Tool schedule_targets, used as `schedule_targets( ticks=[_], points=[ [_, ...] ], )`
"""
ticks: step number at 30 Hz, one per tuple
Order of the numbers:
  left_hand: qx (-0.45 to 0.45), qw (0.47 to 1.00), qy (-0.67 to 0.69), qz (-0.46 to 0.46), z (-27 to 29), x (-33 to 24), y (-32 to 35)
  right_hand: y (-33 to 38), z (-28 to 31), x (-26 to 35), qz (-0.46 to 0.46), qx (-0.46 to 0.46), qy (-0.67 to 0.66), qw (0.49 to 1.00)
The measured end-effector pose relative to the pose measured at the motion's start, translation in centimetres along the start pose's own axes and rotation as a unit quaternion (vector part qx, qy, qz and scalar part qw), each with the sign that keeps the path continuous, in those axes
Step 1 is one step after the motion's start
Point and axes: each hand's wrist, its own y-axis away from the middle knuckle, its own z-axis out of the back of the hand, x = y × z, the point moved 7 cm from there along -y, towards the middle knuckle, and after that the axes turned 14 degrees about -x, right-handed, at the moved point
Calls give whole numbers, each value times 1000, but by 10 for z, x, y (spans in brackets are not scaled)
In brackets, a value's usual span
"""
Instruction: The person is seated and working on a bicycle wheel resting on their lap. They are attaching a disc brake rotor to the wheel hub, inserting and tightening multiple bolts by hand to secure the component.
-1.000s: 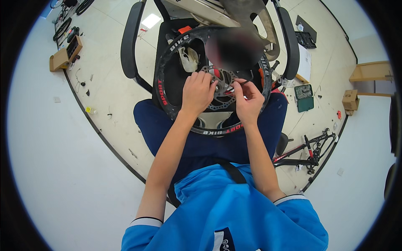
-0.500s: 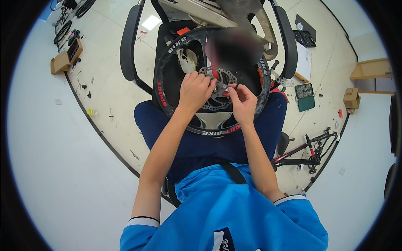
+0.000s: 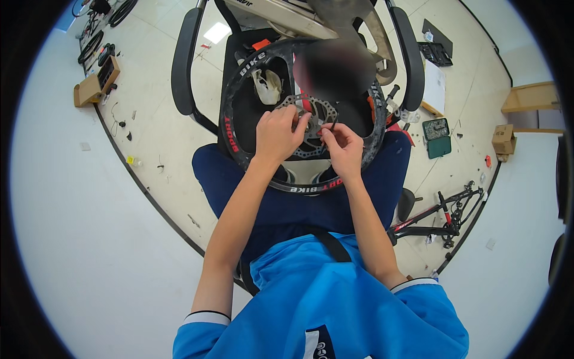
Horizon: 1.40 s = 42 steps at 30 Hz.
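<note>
Bicycle wheel (image 3: 234, 143) is laid flat on a black chair (image 3: 184, 66), its near edge set over dark blue trousers (image 3: 299, 209). At its middle a metal brake disc (image 3: 327, 109) is seen. By the right hand (image 3: 347, 145), a thin dark tool (image 3: 333, 121) is pinched at the disc's right side. The left hand (image 3: 277, 133) is curled at the disc's left; whether anything is grasped cannot be told. A whitish crumpled piece (image 3: 267, 88) is seen far left of the disc.
</note>
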Motion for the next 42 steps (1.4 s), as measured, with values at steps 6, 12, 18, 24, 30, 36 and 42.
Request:
schedule_targets(
  ticks=[6, 12, 18, 24, 30, 36, 42],
  points=[
    [-3, 993, 66, -94, 6, 1, 4, 4, 3, -1, -16, 10, 12, 1000],
    [22, 997, 28, -74, -4, -1, 1, 5, 6, -2, -23, 11, 14, 1000],
    [37, 992, -64, -107, -12, -6, -3, 4, 12, -5, -37, 13, 16, 999],
    [-15, 997, -46, -66, 3, -1, -10, 3, 12, -7, -36, 12, 18, 999],
    [-7, 987, 148, -59, 30, -62, 19, 14, -1, -19, -224, 102, -181, 952],
    [53, 979, 190, 54, 9, -51, 65, 50, 14, -34, -318, 174, -118, 925],
    [47, 979, 137, 141, 7, -38, 90, 54, 39, -29, -255, 184, 37, 949]
  ],
)
